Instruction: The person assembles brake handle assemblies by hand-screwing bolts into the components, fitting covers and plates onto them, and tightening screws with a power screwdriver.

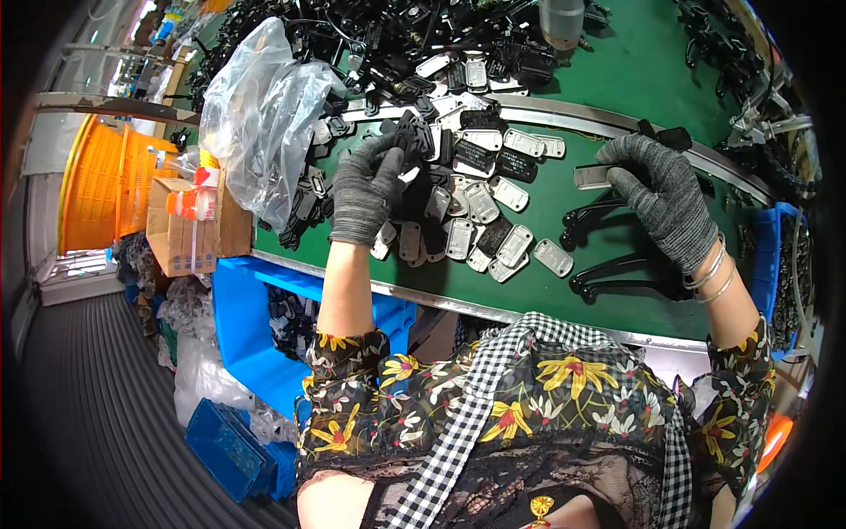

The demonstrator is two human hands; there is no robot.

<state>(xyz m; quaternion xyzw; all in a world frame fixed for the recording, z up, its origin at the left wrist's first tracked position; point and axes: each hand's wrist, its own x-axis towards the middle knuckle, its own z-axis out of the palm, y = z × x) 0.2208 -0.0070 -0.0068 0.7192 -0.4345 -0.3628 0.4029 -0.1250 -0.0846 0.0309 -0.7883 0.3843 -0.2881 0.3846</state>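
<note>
Both my hands wear grey knit gloves. My right hand [663, 196] is closed, pinching a small flat rectangular metal cover [591, 177] between thumb and fingers, above the green work surface. My left hand [366, 196] reaches into a pile of small parts, its fingers bent together beside small black pieces [416, 132]; what it grips, if anything, I cannot make out. Between the hands lie several loose silver covers [481, 203], some with their black side up [474, 156]. Under my right hand rest two black curved levers, the nearer one [630, 275] close to the bench edge.
A metal rail [564, 113] crosses the green bench [634, 70]. Heaped black parts [379, 35] fill the far side. At left are a clear plastic bag [264, 115], a cardboard box [231, 220] and a blue bin [242, 309]. Another blue bin [780, 256] stands at right.
</note>
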